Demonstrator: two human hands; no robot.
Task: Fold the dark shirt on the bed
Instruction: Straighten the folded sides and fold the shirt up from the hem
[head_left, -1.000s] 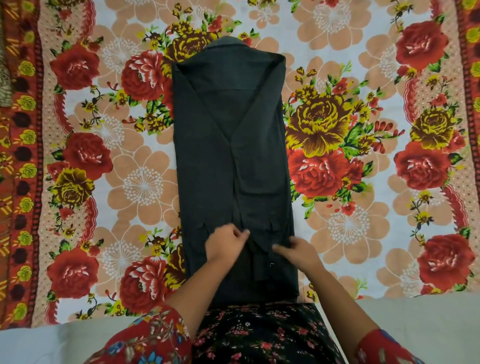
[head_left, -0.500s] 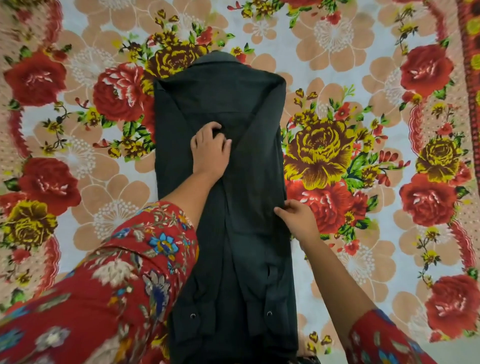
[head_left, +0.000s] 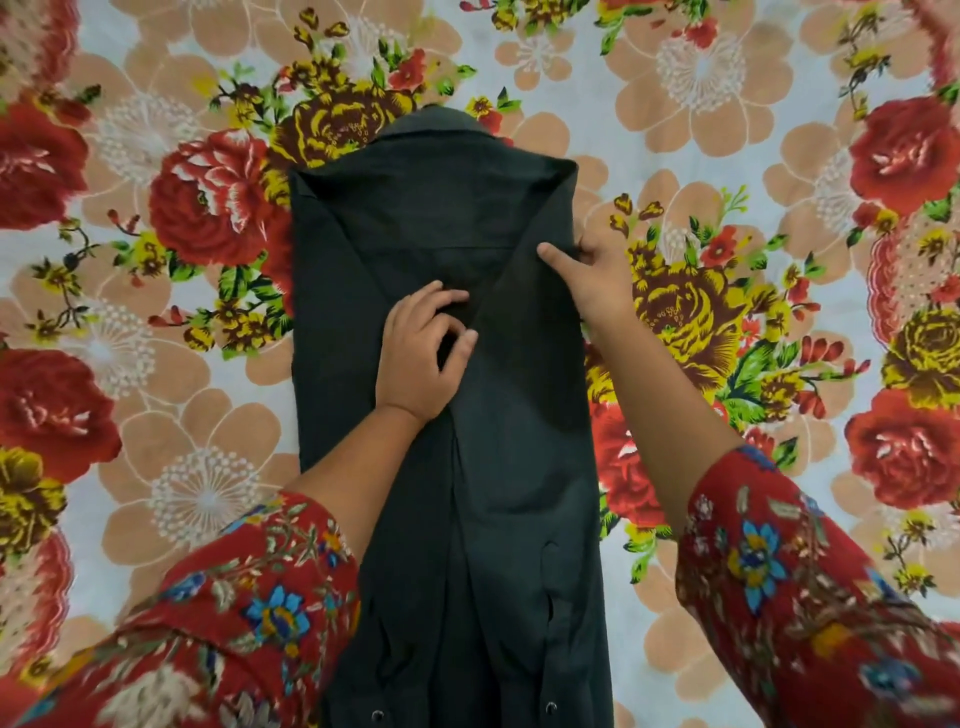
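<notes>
The dark shirt lies face down on the bed as a long narrow strip, collar at the far end, both sides and sleeves folded in over its back. My left hand rests on the shirt's middle, fingers curled and pinching the inner edge of a folded-in sleeve. My right hand is at the shirt's right edge below the shoulder, thumb on top of the cloth and fingers under the edge, gripping it. The sleeve cuffs with small buttons lie near the bottom of the view.
A floral bedsheet with red, yellow and peach flowers covers the bed all around the shirt. My red flowered sleeves fill the lower corners of the view.
The right hand has moved up along the shirt's right edge toward the shoulder and taken hold of it. The left hand has shifted slightly down the middle, curling its fingers. The view has moved closer.
</notes>
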